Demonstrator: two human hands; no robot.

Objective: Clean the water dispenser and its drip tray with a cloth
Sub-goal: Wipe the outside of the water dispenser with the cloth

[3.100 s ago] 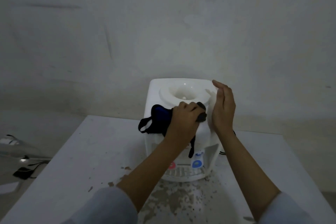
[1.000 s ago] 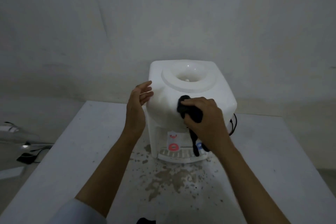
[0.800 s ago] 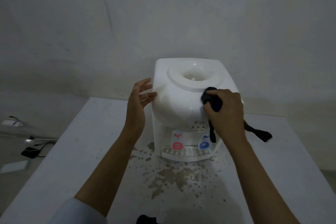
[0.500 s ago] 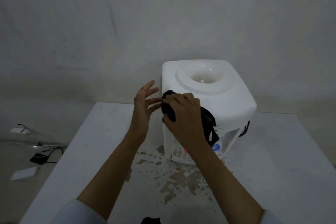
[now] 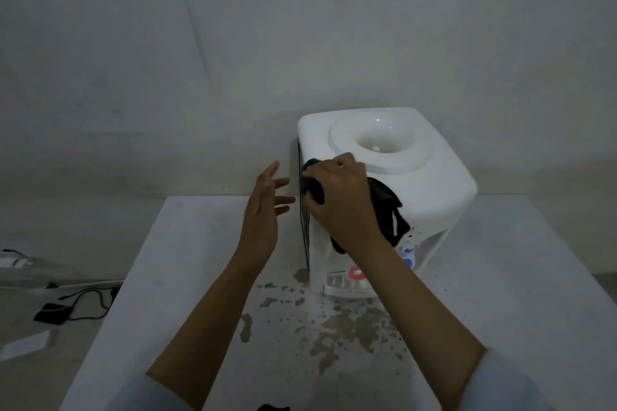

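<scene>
A white tabletop water dispenser [image 5: 430, 190] stands on the table, turned so its front faces right and its ribbed black side faces me. My right hand [image 5: 340, 197] presses a dark cloth [image 5: 387, 207] against the dispenser's upper left corner; loose ends of the cloth hang over the front. My left hand [image 5: 263, 210] hovers just left of the dispenser with fingers spread, holding nothing and just clear of it. The drip tray [image 5: 344, 284] shows at the base, partly hidden by my right forearm, under a red tap [image 5: 356, 273] and a blue tap [image 5: 408, 255].
The white table [image 5: 187, 277] has flaked, stained patches [image 5: 337, 327] in front of the dispenser. A wall rises close behind. On the floor at left lie a black adapter with cable [image 5: 53, 312] and a white box [image 5: 23, 344]. A dark object [image 5: 273, 407] peeks at the bottom edge.
The cloth passed from my left hand to my right. My right hand wiped across the front to the upper left corner. The dispenser now sits further right in view, turned clockwise.
</scene>
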